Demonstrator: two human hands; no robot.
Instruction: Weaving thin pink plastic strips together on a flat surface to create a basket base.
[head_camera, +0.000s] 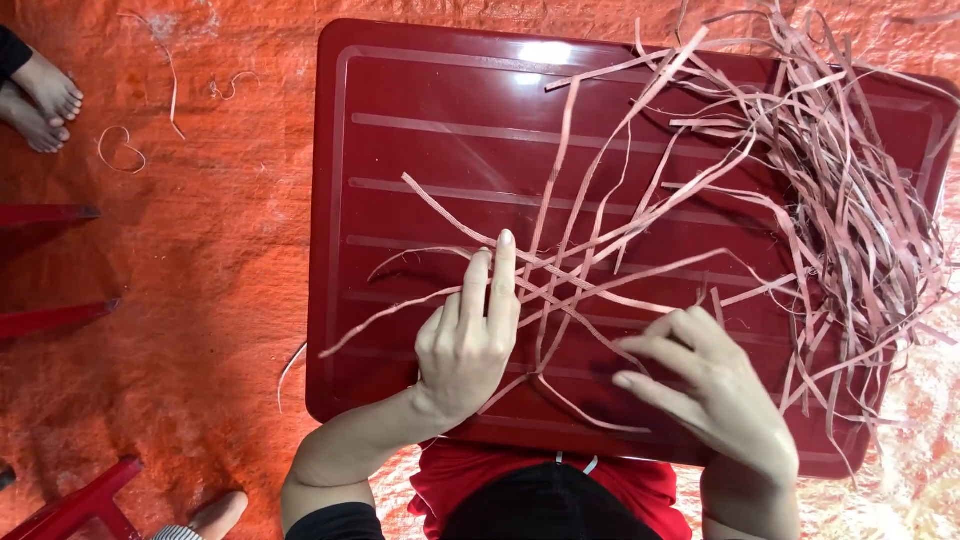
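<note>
An orange tarpaulin (200, 250) covered the floor, and on it stood a low red plastic table (420, 150) with raised ribs across its top. A big loose heap of pink strips (850, 200) lay on the right part of the table, with some strips hanging over the right edge. From the heap several long strips ran to the left and crossed each other in the middle of the table, just in front of the person. The left hand (465, 340) lay on these crossed strips (570, 290) with the index and middle fingers stretched out flat, pressing the crossing down; it was not closed around anything. The right hand (715, 385) hovered close to the right of the crossing, its fingers half curled, thumb and index finger near together over one strip; I could not tell if it really pinched that strip. In my judgement the step in hand was the laying out of the first strips, one over another, as for weaving. The next move would call for keeping the crossing pinned with the left fingers while one strip is lifted or slid in, because the strips are light and springy and can shift easily. At the left, bare feet (40, 100) of another person rested on the tarpaulin, with some cut scraps (120, 150) nearby.
</note>
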